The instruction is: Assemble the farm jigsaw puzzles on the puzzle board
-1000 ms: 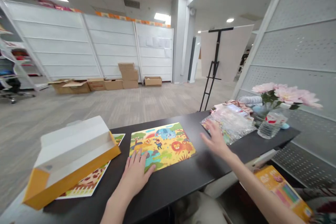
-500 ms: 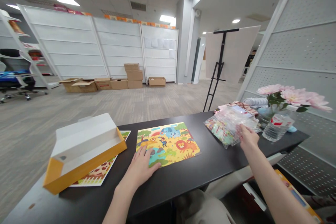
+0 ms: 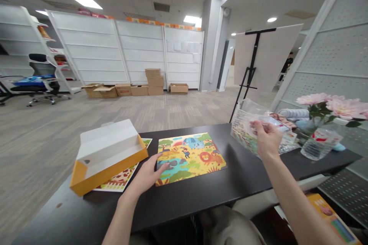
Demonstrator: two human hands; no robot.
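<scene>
My right hand pinches a transparent plastic bag of printed sheets and lifts it above the table's right side. My left hand lies with its fingertips on the lower left edge of a jungle-animal picture board. Left of that hand stands an open box, white inside with a yellow rim. A giraffe-pattern picture card lies partly hidden under the box.
The black table also bears a glass vase of pink flowers and a plastic water bottle. A yellow printed box sits below the table's right edge. Perforated panels stand right; cardboard boxes line the far wall.
My right hand has taken hold of the plastic bag and raised it off the table. My left hand has slid left along the picture board, and the view has turned left.
</scene>
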